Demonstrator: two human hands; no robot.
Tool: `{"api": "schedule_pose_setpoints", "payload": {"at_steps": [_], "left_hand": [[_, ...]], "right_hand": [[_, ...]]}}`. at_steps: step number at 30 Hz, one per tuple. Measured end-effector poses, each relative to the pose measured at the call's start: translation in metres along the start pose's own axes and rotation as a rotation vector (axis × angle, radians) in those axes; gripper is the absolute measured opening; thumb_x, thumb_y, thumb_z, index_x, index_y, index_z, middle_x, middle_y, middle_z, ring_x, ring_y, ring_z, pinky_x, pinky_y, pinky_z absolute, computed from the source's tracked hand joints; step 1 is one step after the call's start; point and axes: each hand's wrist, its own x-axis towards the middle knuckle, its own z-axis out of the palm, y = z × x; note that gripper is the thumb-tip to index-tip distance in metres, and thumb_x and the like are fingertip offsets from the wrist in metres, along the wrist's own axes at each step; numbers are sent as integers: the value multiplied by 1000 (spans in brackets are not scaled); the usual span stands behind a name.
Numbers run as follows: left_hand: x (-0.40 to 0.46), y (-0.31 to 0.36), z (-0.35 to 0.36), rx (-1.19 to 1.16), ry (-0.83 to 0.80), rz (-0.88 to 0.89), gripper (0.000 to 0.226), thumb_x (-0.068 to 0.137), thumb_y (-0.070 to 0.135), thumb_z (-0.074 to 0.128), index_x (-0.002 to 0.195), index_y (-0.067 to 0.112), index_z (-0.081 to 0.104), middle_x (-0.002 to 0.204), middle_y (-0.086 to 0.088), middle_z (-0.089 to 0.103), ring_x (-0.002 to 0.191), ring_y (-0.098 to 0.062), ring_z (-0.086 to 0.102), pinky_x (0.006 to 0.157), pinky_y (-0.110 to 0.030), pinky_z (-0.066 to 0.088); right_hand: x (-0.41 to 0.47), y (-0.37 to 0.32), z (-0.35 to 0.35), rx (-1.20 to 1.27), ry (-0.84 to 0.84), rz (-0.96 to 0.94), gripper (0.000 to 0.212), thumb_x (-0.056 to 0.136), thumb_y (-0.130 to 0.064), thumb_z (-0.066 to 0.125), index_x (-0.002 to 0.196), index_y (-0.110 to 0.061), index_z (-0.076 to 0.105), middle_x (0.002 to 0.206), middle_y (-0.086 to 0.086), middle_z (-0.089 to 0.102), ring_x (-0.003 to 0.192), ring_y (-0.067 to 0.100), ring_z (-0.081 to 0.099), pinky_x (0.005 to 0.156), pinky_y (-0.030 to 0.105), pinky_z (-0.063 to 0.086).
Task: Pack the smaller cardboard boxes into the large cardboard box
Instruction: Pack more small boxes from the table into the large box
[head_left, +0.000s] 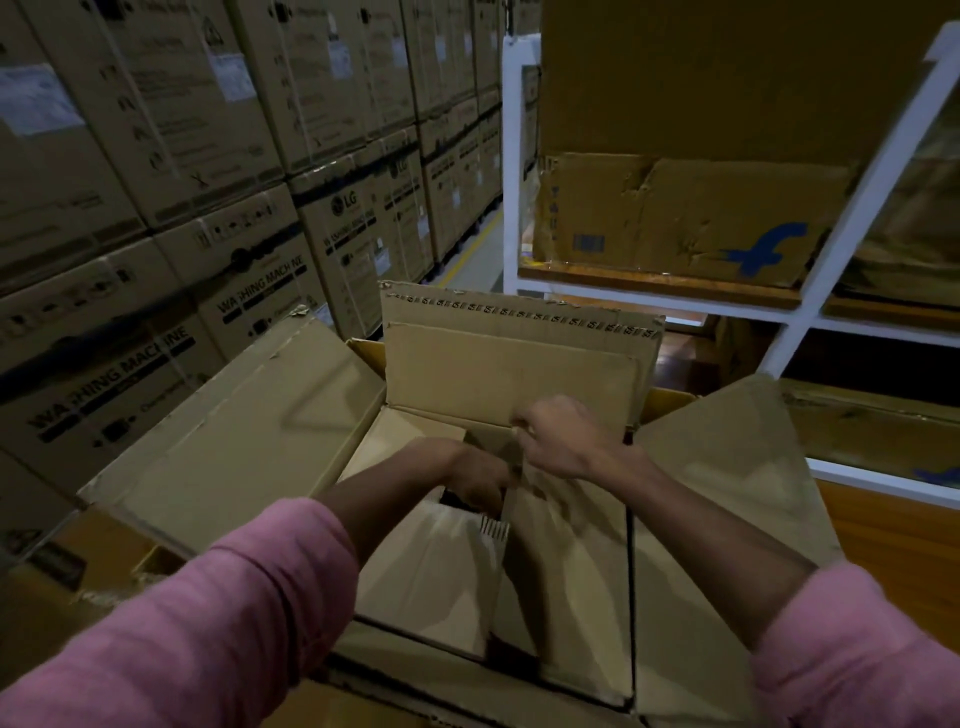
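The large cardboard box (234, 441) stands open in front of me, its left flap spread out, its right flap (727, 467) spread right and its far flap (514, 358) upright. Smaller cardboard boxes lie inside it: one at the left (431, 582) and one at the right (571, 582), side by side. My left hand (480, 480) reaches down into the dark gap at the far end of the left small box, its fingers hidden. My right hand (561, 436) pinches the top edge of the right small box near the far flap.
Stacked washing-machine cartons (156, 260) wall off the left side. A white shelf rack (810, 306) stands at the right, holding a worn carton with a blue logo (675, 223). A floor aisle with a yellow line (467, 249) runs between them.
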Motion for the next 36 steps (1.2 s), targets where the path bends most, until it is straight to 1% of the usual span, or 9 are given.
{"api": "schedule_pose_setpoints", "payload": {"at_steps": [5,8,12,21,25,28,31,34,36], "left_hand": [[-24,0,5,-292,135,78,49,82,20,64,128,6,64,117,-20,67,91,-24,61,79,-38,51],[-35,25,10,-188,26,158,62,95,17,60,153,33,44,154,-1,46,124,-19,52,99,-29,42],[-29,40,13,22,28,24,57,105,26,51,159,24,33,161,-6,37,142,-26,40,108,-33,34],[-7,4,51,70,70,-134,54,102,47,51,146,16,46,144,-12,53,126,-29,53,101,-42,44],[-17,6,57,59,178,-183,67,100,67,33,143,18,49,144,-12,54,135,-32,48,109,-55,35],[-40,25,38,54,300,-174,64,105,61,24,137,16,56,130,-17,62,124,-34,56,106,-53,42],[-65,42,23,-101,326,-108,61,109,52,24,119,7,64,105,-22,66,101,-37,66,93,-41,53],[-73,40,34,-22,228,-142,44,109,35,39,124,1,62,118,-17,68,107,-36,66,86,-34,52],[-69,32,55,26,142,-191,31,103,28,52,120,4,63,118,-18,71,102,-36,70,89,-45,58]], "right_hand": [[-4,-30,-25,174,-98,-164,27,100,-13,49,112,-8,72,111,13,75,103,29,67,84,32,48],[-9,-15,-26,-29,-299,-2,27,98,-29,55,105,-10,72,103,14,73,94,32,67,80,37,54],[-41,28,-3,-115,-512,259,25,87,-38,60,96,-17,71,93,3,71,81,21,68,78,39,60],[-95,33,27,21,-471,328,39,100,-47,47,122,-22,68,116,1,66,107,22,60,97,46,50],[-93,27,37,344,-373,379,42,106,-44,43,105,-15,72,100,4,70,95,24,67,82,39,51],[-95,25,18,757,-283,516,34,109,-33,43,116,-14,71,91,6,70,70,17,62,58,30,45],[-99,13,1,986,-514,461,28,106,-14,45,125,-10,66,93,10,77,52,11,61,41,22,46],[-104,-21,6,754,-737,298,34,103,-8,52,135,-14,61,99,6,77,58,11,67,50,22,58],[-106,-44,19,659,-845,204,41,100,-6,59,139,-17,59,104,5,73,69,14,71,59,26,62]]}}
